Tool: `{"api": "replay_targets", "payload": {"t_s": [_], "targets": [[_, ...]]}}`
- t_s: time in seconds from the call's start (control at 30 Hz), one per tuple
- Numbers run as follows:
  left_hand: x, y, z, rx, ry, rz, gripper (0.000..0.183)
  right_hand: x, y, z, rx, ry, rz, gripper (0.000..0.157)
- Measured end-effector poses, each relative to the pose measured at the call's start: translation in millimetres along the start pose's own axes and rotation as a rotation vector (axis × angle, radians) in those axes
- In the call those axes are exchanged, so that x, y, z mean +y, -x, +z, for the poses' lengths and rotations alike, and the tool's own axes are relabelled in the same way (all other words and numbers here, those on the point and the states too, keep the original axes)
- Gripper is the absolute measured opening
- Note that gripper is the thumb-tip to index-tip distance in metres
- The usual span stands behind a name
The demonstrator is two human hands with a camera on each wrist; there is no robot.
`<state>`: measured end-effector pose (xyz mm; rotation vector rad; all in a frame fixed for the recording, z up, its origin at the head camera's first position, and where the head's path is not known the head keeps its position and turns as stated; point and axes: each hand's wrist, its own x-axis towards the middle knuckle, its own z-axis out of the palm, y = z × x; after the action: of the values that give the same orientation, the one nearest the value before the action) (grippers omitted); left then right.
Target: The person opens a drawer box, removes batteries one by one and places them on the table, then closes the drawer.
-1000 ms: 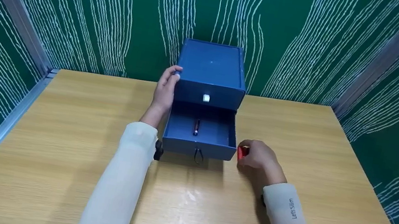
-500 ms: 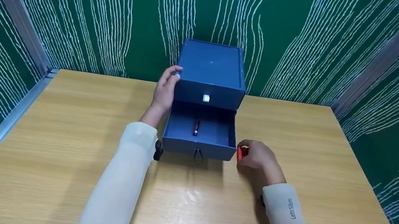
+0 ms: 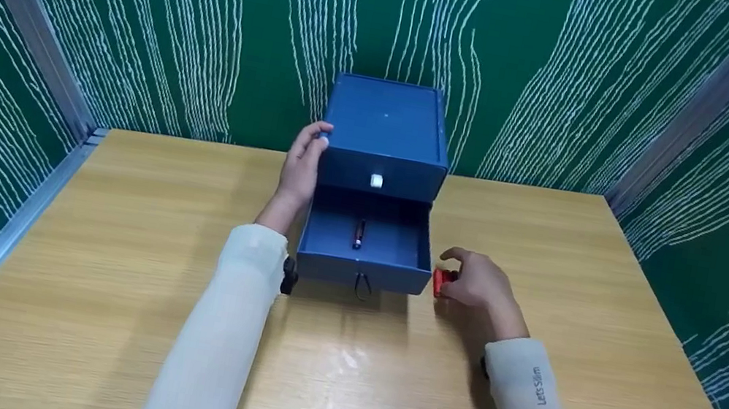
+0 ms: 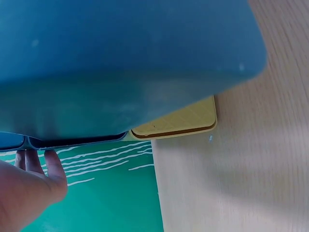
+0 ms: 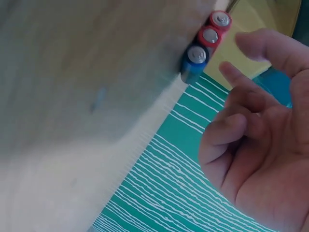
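A blue two-drawer box (image 3: 386, 119) stands at the back of the table, and its lower drawer (image 3: 364, 275) is pulled out. Inside that drawer lies one dark battery (image 3: 359, 233). My left hand (image 3: 299, 175) rests against the box's left side, fingertips at its upper edge; the left wrist view shows these fingers (image 4: 35, 162) extended. Beside the drawer's right front corner sit two red batteries (image 5: 210, 36) and a blue battery (image 5: 194, 65), in a row. My right hand (image 3: 481, 283) is next to them, thumb and index finger apart, holding nothing; its other fingers are loosely curled.
A white knob (image 3: 376, 181) sits on the shut upper drawer, and a dark loop (image 3: 363, 284) hangs from the lower drawer's front. Below the blue box shows a yellow part (image 4: 178, 118). Green walls with white lines surround the wooden table (image 3: 340, 393).
My right hand's fingers have spread and drawn slightly away from the red batteries, which stay beside the drawer. The left hand keeps its place on the box.
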<state>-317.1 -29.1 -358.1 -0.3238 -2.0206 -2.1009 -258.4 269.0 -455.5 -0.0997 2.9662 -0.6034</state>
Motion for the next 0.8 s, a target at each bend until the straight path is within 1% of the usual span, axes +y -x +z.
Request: {"api": "replay_targets", "payload": {"t_s": [0.13,0.33,0.4,0.5,0.57,0.7,0.8], "targets": [[-1.5,0.4,-0.9,0.006,-0.011,-0.01,0.03,-2,2,-6.0,0.014,-0.01,0.011,0.045],[-19.4,-9.6,-2.3,0.003,-0.02,0.01,0.028,-4,5,-12.8,0.044,-0.047,0.067,0.042],[-21.7,-10.9,-2.5,0.006,-0.025,0.012,0.028,-4,5,-14.2,0.048,-0.058,0.079,0.042],[-19.4,-10.3,-2.6,0.005,-0.021,0.003,0.028,-6,7,-16.2,0.053,-0.083,0.09,0.041],[-13.6,-7.6,-2.2,0.002,-0.015,-0.004,0.029,-8,8,-17.7,0.061,-0.105,0.094,0.039],[-1.8,-1.2,-0.8,-0.005,-0.019,-0.016,0.031,-12,11,-21.9,0.097,-0.159,0.072,0.036],[1.6,1.1,-1.0,-0.006,-0.036,-0.029,0.031,-16,13,-24.9,0.142,-0.203,0.041,0.032]]}}
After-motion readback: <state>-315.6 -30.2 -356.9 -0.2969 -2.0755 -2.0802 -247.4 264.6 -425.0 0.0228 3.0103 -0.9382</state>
